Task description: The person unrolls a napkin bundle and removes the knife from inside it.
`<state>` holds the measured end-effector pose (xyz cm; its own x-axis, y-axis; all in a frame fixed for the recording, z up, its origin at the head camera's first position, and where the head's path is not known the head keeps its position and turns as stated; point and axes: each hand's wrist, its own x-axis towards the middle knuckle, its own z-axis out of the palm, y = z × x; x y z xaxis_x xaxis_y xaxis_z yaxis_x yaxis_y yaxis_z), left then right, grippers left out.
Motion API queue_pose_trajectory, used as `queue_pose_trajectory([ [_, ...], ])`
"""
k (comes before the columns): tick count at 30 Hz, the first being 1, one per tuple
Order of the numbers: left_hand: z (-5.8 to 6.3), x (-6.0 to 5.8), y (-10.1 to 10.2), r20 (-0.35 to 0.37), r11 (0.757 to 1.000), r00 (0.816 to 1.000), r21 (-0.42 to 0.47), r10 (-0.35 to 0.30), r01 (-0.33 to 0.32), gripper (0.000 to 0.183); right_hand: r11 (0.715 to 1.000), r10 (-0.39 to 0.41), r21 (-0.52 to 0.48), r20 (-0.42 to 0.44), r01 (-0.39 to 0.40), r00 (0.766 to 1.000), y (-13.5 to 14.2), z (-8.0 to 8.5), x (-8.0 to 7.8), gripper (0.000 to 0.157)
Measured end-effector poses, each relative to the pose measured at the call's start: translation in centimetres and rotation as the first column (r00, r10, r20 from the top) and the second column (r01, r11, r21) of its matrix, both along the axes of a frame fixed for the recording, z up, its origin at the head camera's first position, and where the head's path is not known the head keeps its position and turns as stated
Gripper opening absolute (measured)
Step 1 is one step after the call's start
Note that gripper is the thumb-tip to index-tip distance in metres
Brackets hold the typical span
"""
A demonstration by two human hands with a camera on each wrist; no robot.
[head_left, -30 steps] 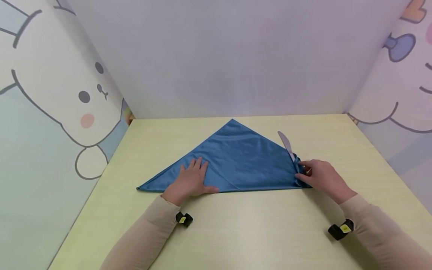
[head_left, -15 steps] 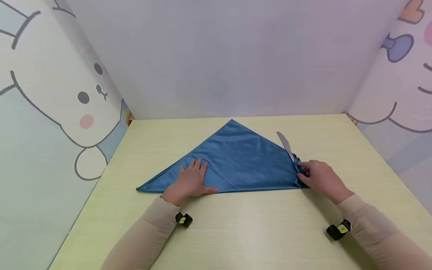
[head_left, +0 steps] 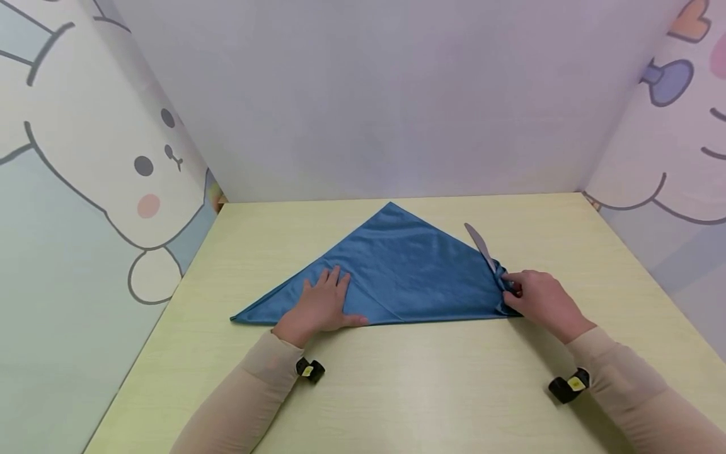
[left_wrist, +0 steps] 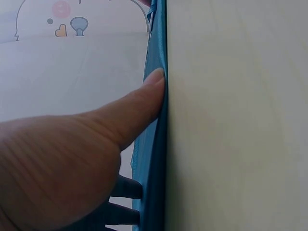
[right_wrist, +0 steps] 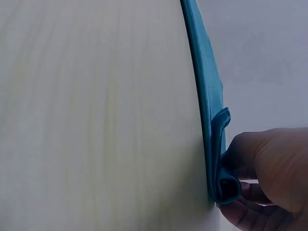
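A blue satin cloth napkin (head_left: 408, 271) lies on the table as a wide triangle, its peak pointing away. My left hand (head_left: 322, 306) rests flat on its left half, fingers spread and thumb along the near edge. At the right corner my right hand (head_left: 541, 301) pinches the rolled end of the napkin (right_wrist: 226, 185) between thumb and fingers. Out of that roll sticks the blade of a table knife (head_left: 479, 244), slanting up and left; its handle is hidden in the fabric. In the right wrist view the end shows as a small curled tube.
The pale wood table (head_left: 420, 391) runs back to a plain light wall (head_left: 397, 101). Side walls carry cartoon animal drawings (head_left: 153, 189). Each wrist wears a small black camera (head_left: 569, 386) on a strap.
Almost nothing differs. My right hand shifts very slightly at the rolled corner, while my left hand, the napkin and the knife stay in place.
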<state>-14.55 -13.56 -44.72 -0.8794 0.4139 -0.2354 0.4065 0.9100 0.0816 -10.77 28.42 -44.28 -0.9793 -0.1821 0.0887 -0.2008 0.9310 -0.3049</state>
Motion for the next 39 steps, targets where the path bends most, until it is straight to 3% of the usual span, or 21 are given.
queue_pose_trajectory([
  [39,0.16,0.03,0.03,0.007,1.000,1.000,-0.009,0.001,-0.001,0.109,0.998,-0.054,-0.028,0.062,0.056,0.997,0.71,0.53,0.15,0.040],
])
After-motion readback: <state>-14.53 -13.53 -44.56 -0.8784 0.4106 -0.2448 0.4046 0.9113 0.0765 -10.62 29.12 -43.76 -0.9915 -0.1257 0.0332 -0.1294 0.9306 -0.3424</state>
